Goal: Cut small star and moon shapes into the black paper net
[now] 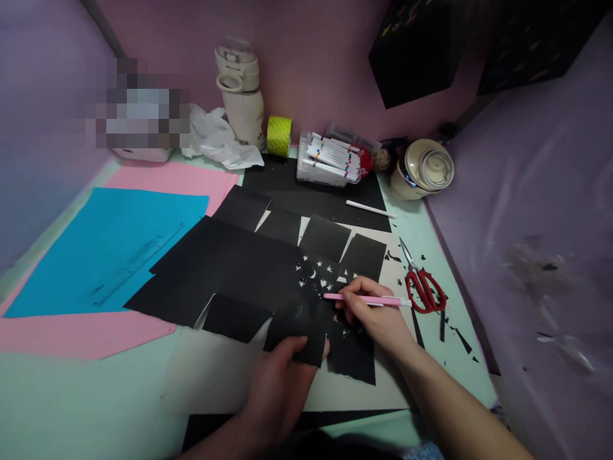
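A large sheet of black paper (230, 262) with flaps along its sides lies across the table. Small stars, hearts and a moon are cut through it near its right part. My left hand (282, 383) pinches the near flap of this paper, thumb on top and fingers underneath. In my right hand (371, 310) is a slim pink pen-shaped tool (359, 298) with a white end. Its tip points at the paper just below the cut-out shapes; whether it touches cannot be told. Pale board (215, 370) shows beneath the black paper.
Red-handled scissors (424, 291) lie at the right among black scraps (462, 344). Blue sheet (119, 243) and pink sheets (96, 335) cover the left. Along the back stand a bottle (244, 108), yellow tape roll (279, 136), marker box (325, 172) and lidded cream pot (407, 182).
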`<state>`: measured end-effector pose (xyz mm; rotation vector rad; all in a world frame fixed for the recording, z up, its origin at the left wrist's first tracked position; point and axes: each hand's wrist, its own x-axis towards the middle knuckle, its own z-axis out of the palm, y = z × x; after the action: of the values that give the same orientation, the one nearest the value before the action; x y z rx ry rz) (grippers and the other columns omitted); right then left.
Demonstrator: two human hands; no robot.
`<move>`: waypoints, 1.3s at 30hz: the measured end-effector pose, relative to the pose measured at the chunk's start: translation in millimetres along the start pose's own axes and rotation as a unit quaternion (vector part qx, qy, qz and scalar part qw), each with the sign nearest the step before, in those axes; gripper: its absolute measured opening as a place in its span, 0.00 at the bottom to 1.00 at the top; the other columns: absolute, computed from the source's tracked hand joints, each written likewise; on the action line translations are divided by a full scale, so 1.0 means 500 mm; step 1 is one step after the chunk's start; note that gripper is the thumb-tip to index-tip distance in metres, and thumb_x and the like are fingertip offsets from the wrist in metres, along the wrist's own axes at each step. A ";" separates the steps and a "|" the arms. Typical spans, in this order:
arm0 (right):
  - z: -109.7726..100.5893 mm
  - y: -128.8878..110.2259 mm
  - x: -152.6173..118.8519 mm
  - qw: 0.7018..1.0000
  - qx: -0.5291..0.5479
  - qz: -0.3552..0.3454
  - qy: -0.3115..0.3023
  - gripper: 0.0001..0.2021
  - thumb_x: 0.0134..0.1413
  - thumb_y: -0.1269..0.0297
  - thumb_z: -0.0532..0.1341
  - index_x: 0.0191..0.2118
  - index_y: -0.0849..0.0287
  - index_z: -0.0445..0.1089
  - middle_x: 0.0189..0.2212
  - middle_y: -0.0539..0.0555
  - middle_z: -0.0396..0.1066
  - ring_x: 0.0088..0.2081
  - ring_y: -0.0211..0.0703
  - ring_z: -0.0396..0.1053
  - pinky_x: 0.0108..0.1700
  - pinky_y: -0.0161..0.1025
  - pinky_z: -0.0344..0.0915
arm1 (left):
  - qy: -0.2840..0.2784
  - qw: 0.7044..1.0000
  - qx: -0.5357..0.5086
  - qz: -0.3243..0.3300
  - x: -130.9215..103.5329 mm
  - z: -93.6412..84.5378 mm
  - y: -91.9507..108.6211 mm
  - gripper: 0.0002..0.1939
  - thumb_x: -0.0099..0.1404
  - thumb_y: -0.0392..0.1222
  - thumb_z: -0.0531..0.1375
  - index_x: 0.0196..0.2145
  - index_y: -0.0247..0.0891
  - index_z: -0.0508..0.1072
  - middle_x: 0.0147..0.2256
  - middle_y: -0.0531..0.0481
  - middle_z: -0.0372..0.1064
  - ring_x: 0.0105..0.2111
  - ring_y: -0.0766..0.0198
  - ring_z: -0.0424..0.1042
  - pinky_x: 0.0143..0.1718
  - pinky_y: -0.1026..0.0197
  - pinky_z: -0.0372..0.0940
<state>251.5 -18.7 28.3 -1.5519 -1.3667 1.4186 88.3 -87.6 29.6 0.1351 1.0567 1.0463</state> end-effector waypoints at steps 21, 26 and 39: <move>-0.004 0.011 0.000 1.000 0.026 0.004 0.005 0.11 0.57 0.58 0.61 0.26 0.57 0.66 0.22 0.49 0.73 0.20 0.35 0.65 0.21 0.30 0.59 | -0.001 0.980 -0.179 -0.089 -0.005 0.002 0.001 0.18 0.56 0.36 0.62 0.44 0.26 0.77 0.40 0.38 0.77 0.49 0.46 0.73 0.57 0.47 0.61; -0.003 0.004 -0.001 1.000 0.018 -0.003 0.003 0.11 0.57 0.60 0.61 0.27 0.58 0.66 0.23 0.49 0.74 0.21 0.34 0.66 0.22 0.30 0.59 | -0.009 0.981 -0.167 -0.098 -0.001 0.000 0.001 0.14 0.57 0.37 0.62 0.39 0.27 0.78 0.38 0.38 0.78 0.50 0.46 0.73 0.57 0.48 0.61; 0.003 0.000 -0.002 1.000 0.029 -0.008 0.000 0.10 0.58 0.62 0.60 0.27 0.58 0.66 0.23 0.48 0.74 0.22 0.33 0.67 0.23 0.30 0.60 | 0.000 0.975 -0.190 -0.113 -0.002 0.005 0.002 0.13 0.55 0.35 0.61 0.38 0.30 0.78 0.40 0.40 0.77 0.50 0.46 0.72 0.57 0.46 0.61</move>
<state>250.3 -20.0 28.1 -1.5019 -1.3230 1.4354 89.6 -87.0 32.3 -0.2896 0.8327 1.0204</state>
